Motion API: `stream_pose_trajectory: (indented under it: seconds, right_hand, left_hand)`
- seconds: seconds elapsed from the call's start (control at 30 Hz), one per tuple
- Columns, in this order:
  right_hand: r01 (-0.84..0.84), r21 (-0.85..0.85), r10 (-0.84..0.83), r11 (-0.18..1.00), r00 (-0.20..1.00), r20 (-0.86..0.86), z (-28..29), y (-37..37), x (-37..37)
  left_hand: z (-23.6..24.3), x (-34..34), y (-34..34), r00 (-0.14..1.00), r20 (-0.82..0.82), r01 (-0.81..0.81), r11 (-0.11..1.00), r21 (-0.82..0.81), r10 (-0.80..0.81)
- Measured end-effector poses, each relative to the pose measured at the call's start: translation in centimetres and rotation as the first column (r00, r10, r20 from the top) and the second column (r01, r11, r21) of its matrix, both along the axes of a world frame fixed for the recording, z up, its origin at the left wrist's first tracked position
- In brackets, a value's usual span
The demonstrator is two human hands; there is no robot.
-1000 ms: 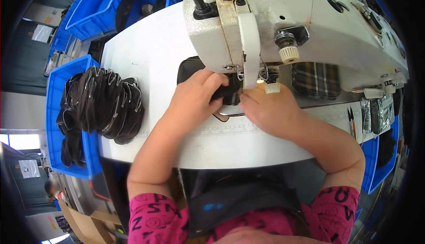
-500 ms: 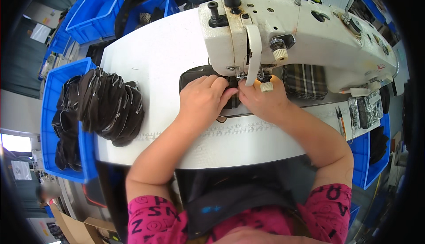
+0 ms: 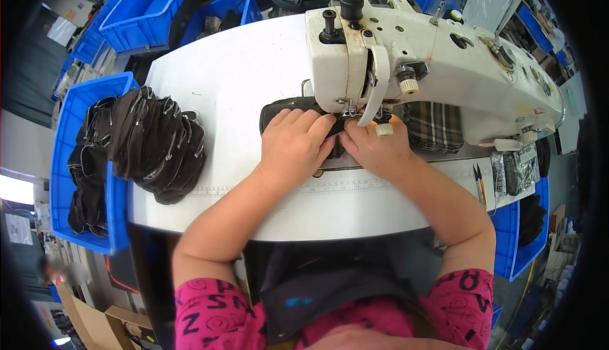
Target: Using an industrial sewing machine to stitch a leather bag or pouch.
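Observation:
A dark fabric pouch piece (image 3: pixel 274 111) lies under the needle end of a white sewing machine (image 3: pixel 323 64). My left hand (image 3: pixel 293 142) presses on the pouch from the left, fingers bent and thumb pointing toward the needle. On the other side my right hand (image 3: pixel 382 148) grips its edge just below the presser foot (image 3: pixel 346 110). The fingertips of both hands nearly meet there. The hands and the machine head hide much of the pouch. Right of my right hand, under the machine arm, sits a stack of plaid fabric pieces (image 3: pixel 438 125).
A heap of dark zippered pieces (image 3: pixel 158 147) spills from a blue bin (image 3: pixel 117 223) at the left. A ruler strip (image 3: pixel 342 186) runs along the white table (image 3: pixel 235 64). Pointed tools (image 3: pixel 479 185) and plastic-wrapped packets (image 3: pixel 517 169) lie at the right, above another blue bin (image 3: pixel 504 242).
The whole view has shifted a little. The pouch has turned slightly at the needle, its left part looks flatter, and less of its plaid side shows. Both hands stay on it.

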State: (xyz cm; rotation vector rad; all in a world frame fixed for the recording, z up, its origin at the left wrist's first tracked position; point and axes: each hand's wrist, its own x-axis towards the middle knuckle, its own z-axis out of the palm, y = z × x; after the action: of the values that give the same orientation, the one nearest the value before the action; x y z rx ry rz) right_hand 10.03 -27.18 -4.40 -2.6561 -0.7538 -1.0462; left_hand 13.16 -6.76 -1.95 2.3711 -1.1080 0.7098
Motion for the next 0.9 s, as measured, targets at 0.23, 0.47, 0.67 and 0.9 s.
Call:
stream_pose_trajectory:
  seconds: [0.23,0.47,0.67,0.9]
  right_hand:
    - [-0.048,-0.142,0.05,0.989,0.999,0.012,-0.7,-0.1,0.1]
    - [-0.091,-0.2,0.09,0.976,0.996,-0.013,-0.7,0.2,-0.3]
    - [-0.157,-0.018,0.155,0.987,0.984,-0.083,-0.5,-0.5,-0.2]
    - [-0.151,0.022,0.152,0.988,0.988,-0.036,-1.3,0.1,0.7]
  left_hand:
    - [-0.1,0.0,-0.2,0.999,-0.041,-0.021,0.993,0.119,0.026]
    - [-2.0,0.6,0.2,0.999,-0.027,0.046,0.988,0.148,-0.042]
    - [-2.0,1.6,-0.5,0.988,-0.044,0.148,0.986,0.075,-0.145]
    - [-2.4,1.7,-0.4,0.987,0.057,0.148,0.986,0.08,-0.153]
